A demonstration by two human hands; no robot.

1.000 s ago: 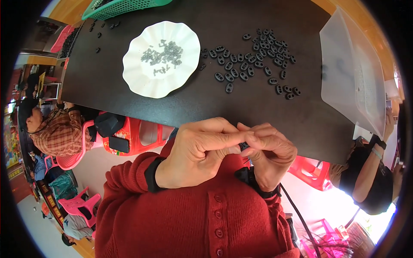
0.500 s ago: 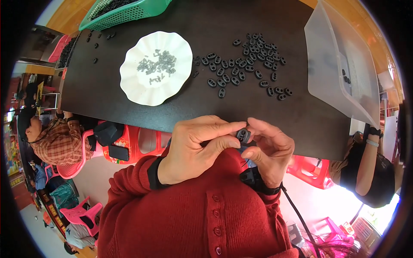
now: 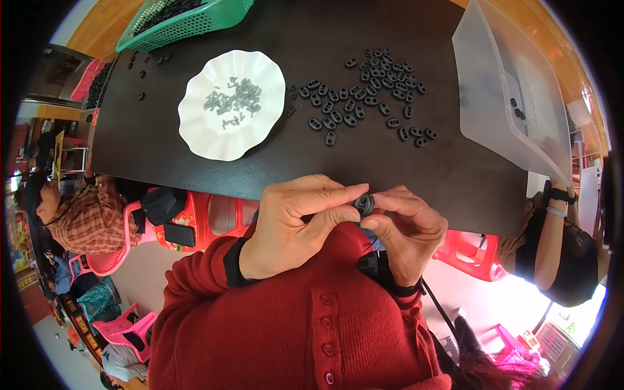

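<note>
Both hands (image 3: 351, 218) pinching black oval toggle (image 3: 364, 205), long axis approx vertical

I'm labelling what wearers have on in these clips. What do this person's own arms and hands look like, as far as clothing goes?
Both arms are in the long sleeves of a red knitted cardigan with a row of red buttons down the front. A dark cuff shows at the wrist of the left hand. The right hand has a black band at its wrist. Both hands are bare, with no gloves.

Small-parts assembly workshop: worktable (image 3: 416, 169), parts basket (image 3: 195, 23).
</note>
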